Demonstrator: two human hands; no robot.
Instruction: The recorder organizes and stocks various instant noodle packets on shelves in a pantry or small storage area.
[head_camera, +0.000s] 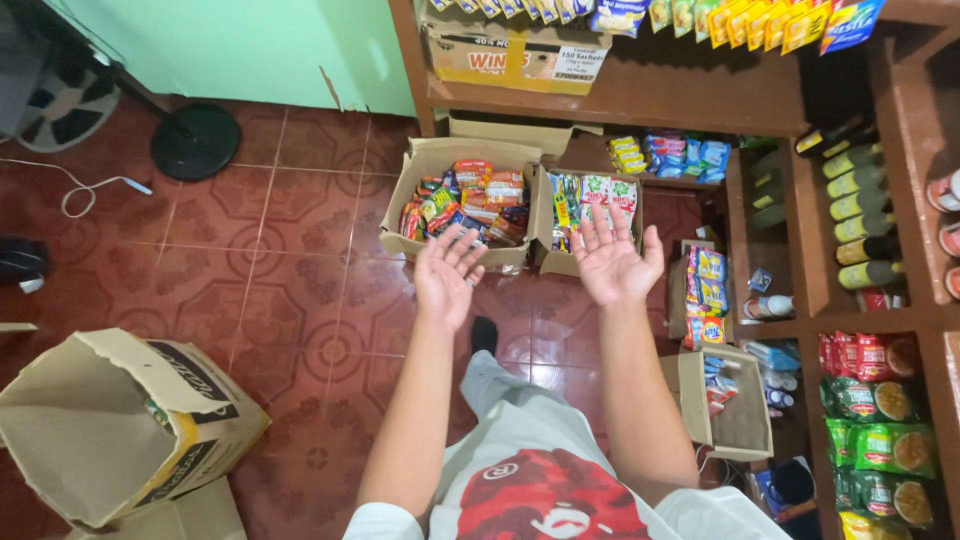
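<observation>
- The left hand (447, 272) is raised palm-up with its fingers spread wide and holds nothing.
- The right hand (612, 262) is likewise wide open, palm up, fingers fanned, and empty; the two hands are side by side with a gap between them.
- Just beyond the left hand's fingertips an open cardboard box (432, 160) sits on the floor, filled with red, yellow and orange snack packets (468, 200) heaped loosely.
- Just beside that box, in front of the right hand, a smaller carton (542, 215) holds upright green-and-white sachets (598, 195).
- The two boxes sit side by side at the foot of the wooden shelving (700, 105), their flaps folded outward and their open tops facing up.
- The long side of the snack box runs roughly left to right, tilted slightly, along the shelf front.
- A third small carton (742, 425) stands near the right forearm with blue packets (718, 380) at its edge.
- At lower left a large torn cardboard box (110, 420) lies on its side, mouth open towards the upper left.
- Red patterned floor tiles (280, 250) stretch bare between that torn box and the snack boxes, leaving wide room on the left; the right is hemmed in by shelves of bottles (860, 210) and packets.
</observation>
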